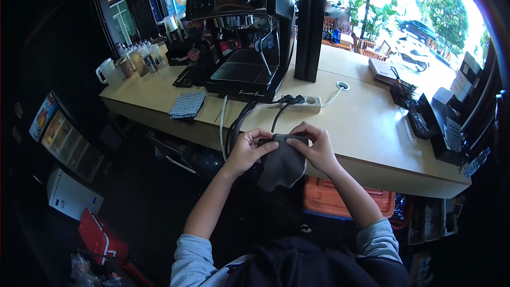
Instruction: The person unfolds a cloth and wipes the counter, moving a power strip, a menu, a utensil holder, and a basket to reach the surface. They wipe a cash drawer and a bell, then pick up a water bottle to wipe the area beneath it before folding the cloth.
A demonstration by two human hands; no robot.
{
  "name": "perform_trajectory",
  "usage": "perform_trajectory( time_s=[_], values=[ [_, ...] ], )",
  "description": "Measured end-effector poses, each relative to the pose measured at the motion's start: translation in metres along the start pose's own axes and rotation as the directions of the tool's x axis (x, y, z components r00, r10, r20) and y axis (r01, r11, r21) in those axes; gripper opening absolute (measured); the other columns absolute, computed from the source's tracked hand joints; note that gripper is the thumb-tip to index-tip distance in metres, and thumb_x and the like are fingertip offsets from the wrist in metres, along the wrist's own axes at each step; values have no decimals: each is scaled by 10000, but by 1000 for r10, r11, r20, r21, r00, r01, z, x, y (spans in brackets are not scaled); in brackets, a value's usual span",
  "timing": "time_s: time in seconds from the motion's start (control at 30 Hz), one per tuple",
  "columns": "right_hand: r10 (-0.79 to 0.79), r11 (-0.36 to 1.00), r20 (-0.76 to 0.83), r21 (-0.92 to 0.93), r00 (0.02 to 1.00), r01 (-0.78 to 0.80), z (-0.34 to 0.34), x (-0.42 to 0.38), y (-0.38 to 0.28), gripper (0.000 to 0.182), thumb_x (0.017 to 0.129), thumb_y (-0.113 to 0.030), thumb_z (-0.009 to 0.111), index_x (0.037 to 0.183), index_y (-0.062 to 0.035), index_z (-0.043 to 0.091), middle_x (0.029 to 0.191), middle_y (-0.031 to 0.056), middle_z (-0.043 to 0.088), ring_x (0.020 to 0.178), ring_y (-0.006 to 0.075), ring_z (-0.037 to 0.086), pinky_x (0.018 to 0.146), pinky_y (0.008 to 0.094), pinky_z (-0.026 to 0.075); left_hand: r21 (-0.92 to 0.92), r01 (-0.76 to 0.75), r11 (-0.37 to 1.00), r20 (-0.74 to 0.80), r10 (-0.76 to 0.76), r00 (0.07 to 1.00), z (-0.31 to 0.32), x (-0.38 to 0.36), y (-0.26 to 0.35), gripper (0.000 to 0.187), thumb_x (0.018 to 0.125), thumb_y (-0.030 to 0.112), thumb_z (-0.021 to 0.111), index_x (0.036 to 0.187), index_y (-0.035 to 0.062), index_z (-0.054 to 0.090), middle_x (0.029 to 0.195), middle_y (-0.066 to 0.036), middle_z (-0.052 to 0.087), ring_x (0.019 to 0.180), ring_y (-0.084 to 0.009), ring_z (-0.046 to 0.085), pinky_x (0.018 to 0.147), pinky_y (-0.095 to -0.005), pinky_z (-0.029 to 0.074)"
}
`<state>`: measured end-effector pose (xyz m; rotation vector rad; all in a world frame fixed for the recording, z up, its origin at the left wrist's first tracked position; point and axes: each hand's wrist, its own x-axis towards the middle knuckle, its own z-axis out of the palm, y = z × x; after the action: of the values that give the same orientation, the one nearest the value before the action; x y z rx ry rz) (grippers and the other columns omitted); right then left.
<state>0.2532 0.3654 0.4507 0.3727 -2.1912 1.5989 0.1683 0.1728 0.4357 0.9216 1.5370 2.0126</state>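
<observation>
A dark grey cloth [286, 163] hangs from both hands just in front of the counter's near edge. My left hand [251, 151] pinches its upper left part between thumb and fingers. On the other side, my right hand [314, 146] grips the upper right part the same way. The cloth droops loosely below the fingers. Behind the hands, a black espresso machine [241, 37] stands on the counter [350, 117], with a checked cloth [187, 105] lying folded at its front left.
Plugs sit in a power strip [308, 104] beyond my hands; cables run over the counter's edge. Bottles [146, 58] and a pitcher [109, 74] stand at left. A black organizer [443, 133] occupies the right end. Below is an orange crate [321, 196]; a red cooler [101, 236] sits lower left.
</observation>
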Motion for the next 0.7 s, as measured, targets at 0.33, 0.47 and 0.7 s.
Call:
perform_trajectory(
  time_s=[0.33, 0.47, 0.7],
  values=[
    [-92, 996, 24, 25, 996, 91, -3, -14, -13, 132, 766, 34, 631, 889, -14, 632, 879, 72, 661, 856, 167, 629, 806, 296, 477, -321, 149, 935, -90, -187, 978, -22, -5, -23, 209, 934, 174, 572, 1067, 27, 638, 948, -49, 673, 842, -91, 644, 741, -242, 530],
    [-54, 951, 176, -292, 983, 105, 8, -12, -25, 174, 778, -39, 657, 950, -47, 677, 850, 112, 682, 791, 263, 657, 744, 325, 509, 223, 173, 959, 4, -179, 984, 1, -5, -10, 281, 944, 159, 554, 1163, -10, 605, 960, -57, 682, 838, -53, 614, 739, -197, 492],
    [17, 875, 89, -483, 996, 28, 5, -15, -23, 192, 757, -195, 708, 887, -65, 655, 774, 108, 669, 735, 287, 650, 678, 343, 509, 181, 43, 982, 161, -72, 984, 21, -17, 8, 439, 913, 119, 603, 1306, -13, 458, 1065, -107, 653, 960, -105, 610, 843, -240, 488]
  ],
)
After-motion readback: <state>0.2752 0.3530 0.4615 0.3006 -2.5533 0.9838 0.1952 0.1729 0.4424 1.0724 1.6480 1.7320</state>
